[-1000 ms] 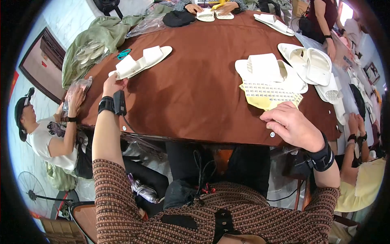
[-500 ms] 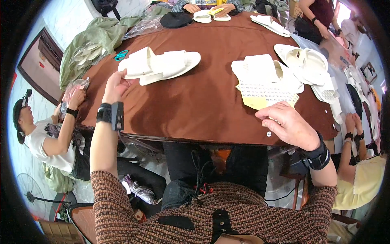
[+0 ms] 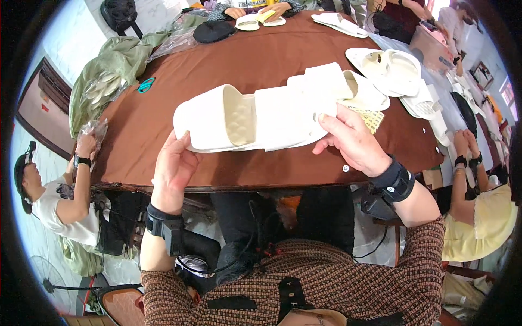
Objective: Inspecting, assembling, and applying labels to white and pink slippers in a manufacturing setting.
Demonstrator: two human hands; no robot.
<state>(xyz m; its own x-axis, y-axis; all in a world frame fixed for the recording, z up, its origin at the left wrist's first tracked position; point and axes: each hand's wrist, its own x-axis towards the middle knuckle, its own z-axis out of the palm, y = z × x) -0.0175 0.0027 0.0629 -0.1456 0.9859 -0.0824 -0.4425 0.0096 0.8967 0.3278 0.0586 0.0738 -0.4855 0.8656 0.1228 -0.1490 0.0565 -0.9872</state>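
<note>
A pair of white slippers (image 3: 283, 117) is held up over the near part of the table, one overlapping the other with their toes pointing apart. My left hand (image 3: 176, 165) grips the left slipper's toe end, thumb on top. At the other end, my right hand (image 3: 356, 138) has its thumb tip on the right slipper's toe area, beside a tiny dark mark; its lower fingers are partly curled. Behind that hand, a yellow sticker sheet (image 3: 371, 120) is partly hidden. Another white slipper pair (image 3: 326, 77) lies just beyond, partly covered. A small round sticker (image 3: 345, 168) lies near the table edge.
More white slippers (image 3: 389, 70) lie at the right of the brown-covered table (image 3: 217, 65). Teal scissors (image 3: 145, 85) and a green sack (image 3: 117, 68) are at the left. Across the table, a person's hands (image 3: 272, 11) handle slippers. Other people sit at both sides.
My left hand has brought the slipper pair rightward and nearer. My right hand has left the sticker sheet and moved up and left to the slippers. The view has shifted slightly.
</note>
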